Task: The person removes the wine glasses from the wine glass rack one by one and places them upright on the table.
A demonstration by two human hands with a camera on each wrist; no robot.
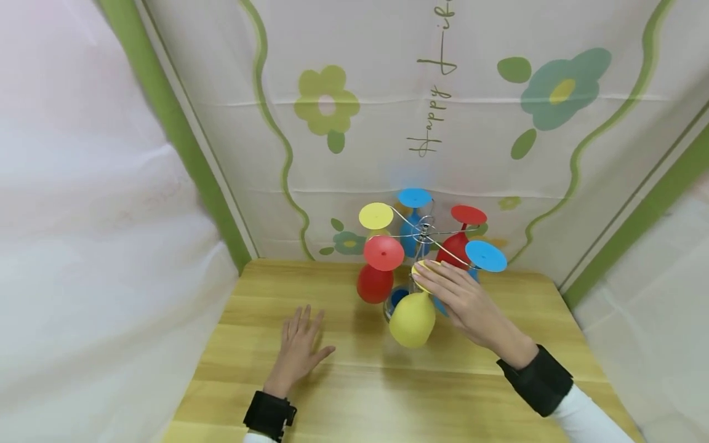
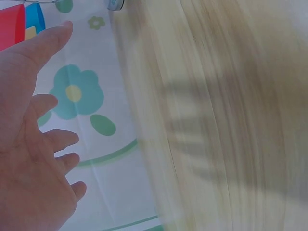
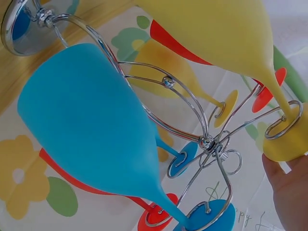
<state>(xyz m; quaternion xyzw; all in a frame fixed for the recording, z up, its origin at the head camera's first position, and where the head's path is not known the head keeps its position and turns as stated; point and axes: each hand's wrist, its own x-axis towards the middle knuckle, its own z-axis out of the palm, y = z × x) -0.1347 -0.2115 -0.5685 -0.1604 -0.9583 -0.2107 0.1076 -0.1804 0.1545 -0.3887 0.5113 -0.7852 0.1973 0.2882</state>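
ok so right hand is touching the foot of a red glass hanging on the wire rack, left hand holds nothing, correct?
Colour's wrong: the head view shows the right hand touching the foot of a yellow glass hanging on the wire rack, not a red one. Left hand holding nothing is right.

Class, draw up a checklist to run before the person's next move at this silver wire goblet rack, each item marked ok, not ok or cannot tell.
1. Right hand touching the front matte yellow goblet: ok; straight fingers lie across its round base.
2. That goblet's stem in its silver wire hook: ok; the hook curves around it.
3. Other five goblets upside down: ok; two red, two blue, one yellow.
4. Left hand clear of the rack: ok; apart, fingers spread.
5. Rack's round foot flat on the wooden table: cannot tell; partly hidden.
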